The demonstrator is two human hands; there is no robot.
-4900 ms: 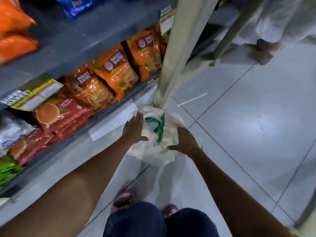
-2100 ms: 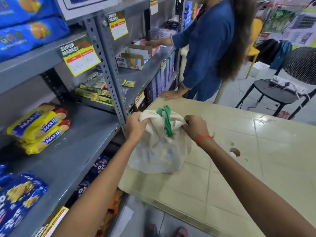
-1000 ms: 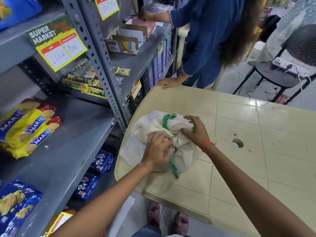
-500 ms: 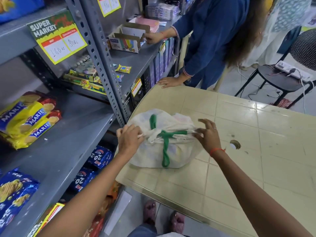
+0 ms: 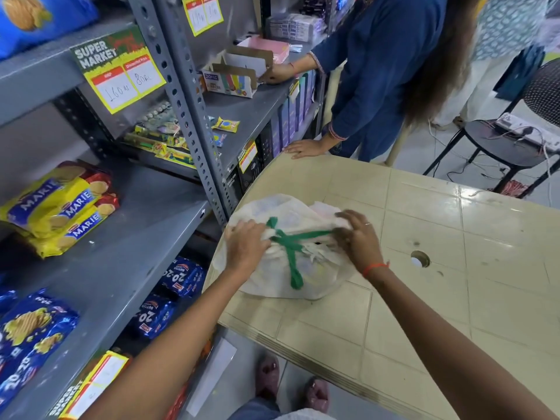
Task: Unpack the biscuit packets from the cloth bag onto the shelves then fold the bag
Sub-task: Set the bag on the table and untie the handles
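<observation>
Pull the mouth of the cloth bag (image 5: 281, 265) apart evenly and lift the green handles (image 5: 289, 247) clear before you reach in. The bag sits on the near-left corner of the table (image 5: 454, 237), just right of the shelves (image 5: 121, 237). Your left hand (image 5: 247, 245) grips its left rim; your right hand (image 5: 359, 237) pinches the right rim. The biscuit packets are probably inside, hidden by cloth.
</observation>
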